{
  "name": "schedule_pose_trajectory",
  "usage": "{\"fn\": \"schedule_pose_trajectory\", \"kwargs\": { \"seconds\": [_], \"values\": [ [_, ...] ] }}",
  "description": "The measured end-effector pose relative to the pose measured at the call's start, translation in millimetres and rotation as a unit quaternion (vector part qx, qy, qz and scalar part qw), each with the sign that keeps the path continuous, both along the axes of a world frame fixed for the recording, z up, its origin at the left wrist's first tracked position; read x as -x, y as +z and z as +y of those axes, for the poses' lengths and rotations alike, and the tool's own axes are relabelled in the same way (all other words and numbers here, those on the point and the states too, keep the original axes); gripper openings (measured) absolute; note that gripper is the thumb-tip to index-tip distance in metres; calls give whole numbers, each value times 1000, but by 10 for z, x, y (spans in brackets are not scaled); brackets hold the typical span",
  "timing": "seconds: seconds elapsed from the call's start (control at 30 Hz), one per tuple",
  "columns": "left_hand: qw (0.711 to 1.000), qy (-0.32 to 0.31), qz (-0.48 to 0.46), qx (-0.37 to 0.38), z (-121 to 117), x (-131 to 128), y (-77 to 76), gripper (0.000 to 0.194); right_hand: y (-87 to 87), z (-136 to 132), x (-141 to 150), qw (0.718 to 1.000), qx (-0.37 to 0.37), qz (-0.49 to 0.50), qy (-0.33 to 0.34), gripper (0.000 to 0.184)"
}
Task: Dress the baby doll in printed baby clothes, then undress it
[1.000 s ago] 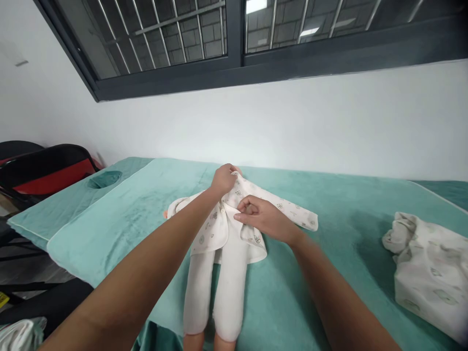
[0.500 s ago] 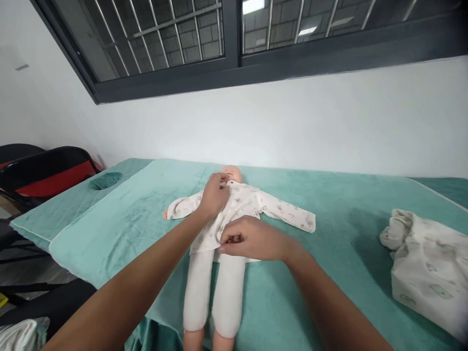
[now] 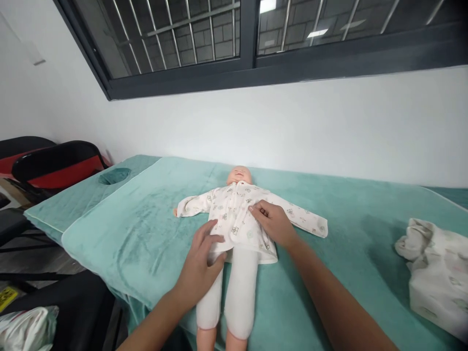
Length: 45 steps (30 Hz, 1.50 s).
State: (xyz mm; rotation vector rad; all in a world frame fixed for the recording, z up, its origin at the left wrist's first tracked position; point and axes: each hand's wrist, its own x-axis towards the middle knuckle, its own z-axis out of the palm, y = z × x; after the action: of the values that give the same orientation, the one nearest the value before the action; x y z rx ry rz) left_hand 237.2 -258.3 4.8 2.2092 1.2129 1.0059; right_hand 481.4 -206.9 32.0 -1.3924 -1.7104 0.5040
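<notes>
A baby doll [image 3: 239, 174] lies on its back in a white patterned baby shirt [image 3: 234, 214] and white leggings [image 3: 241, 292], its arms stretched out sideways. The shirt's long sleeve on the right hides that hand. My right hand [image 3: 274, 222] is on the right side of the shirt's chest, fingertips pinched together at the fabric. By the lower left edge of the shirt, my left hand [image 3: 201, 263] hovers over the hem and the top of one legging, fingers apart and holding nothing.
The doll lies on a bed with a teal cover [image 3: 139, 219]. A crumpled white patterned garment [image 3: 438, 278] rests at right. Chairs [image 3: 62, 168] stand at left; a packaged cloth [image 3: 29, 326] is at lower left. A wall with a barred window [image 3: 175, 34] rises behind.
My left hand has come down from the doll's collar to the shirt's hem and spread its fingers. My right hand has moved up from the hem to the chest. The view has shifted slightly.
</notes>
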Motion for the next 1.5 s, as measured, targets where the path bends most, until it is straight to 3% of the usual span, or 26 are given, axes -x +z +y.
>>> {"fn": "schedule_pose_trajectory", "kwargs": {
  "seconds": [0.1, 0.23, 0.3, 0.37, 0.43, 0.53, 0.67, 0.8, 0.9, 1.03, 1.23, 1.37, 1.5],
  "values": [
    [999, 13, 0, -46, -23, -30, 29, 9, -65, -39, 31, 1000, 6, 16, 5, 42],
    [991, -57, 22, -117, -43, 7, 54, 11, -103, -64, 52, 999, 31, 24, -1, 44],
    [991, -60, 13, -119, 50, 91, 30, 11, -108, -61, 46, 999, 41, 26, -23, 46],
    [993, 3, -16, -120, 260, 235, -25, 10, -106, -57, 4, 996, 41, 17, -73, 48],
    [983, 122, -39, -132, 556, 427, -98, 11, -107, -62, -88, 988, 39, -5, -147, 49],
    [965, 247, 19, -88, 998, 716, -200, 33, -132, -106, -284, 966, 87, -57, -237, 50],
    [961, 242, 131, -13, 1293, 902, -258, 56, -206, -218, -454, 936, 177, -127, -277, 48],
    [969, 192, 152, -45, 1410, 897, -241, 48, -272, -247, -469, 932, 139, -131, -307, 39],
    [973, 176, 127, -82, 1537, 874, -225, 42, -319, -152, -474, 946, 79, -99, -297, 36],
    [970, 186, 100, -117, 1641, 859, -215, 39, -388, -9, -482, 959, 59, -60, -269, 39],
    [973, 179, 45, -142, 1508, 897, -201, 34, -349, -110, -425, 963, 74, -56, -251, 39],
    [979, 181, -4, -89, 1434, 926, -195, 29, -276, -341, -286, 969, 91, -42, -227, 38],
    [976, 199, -86, 7, 1419, 931, -167, 28, -270, -623, -88, 989, 96, -45, -107, 31]
  ]
}}
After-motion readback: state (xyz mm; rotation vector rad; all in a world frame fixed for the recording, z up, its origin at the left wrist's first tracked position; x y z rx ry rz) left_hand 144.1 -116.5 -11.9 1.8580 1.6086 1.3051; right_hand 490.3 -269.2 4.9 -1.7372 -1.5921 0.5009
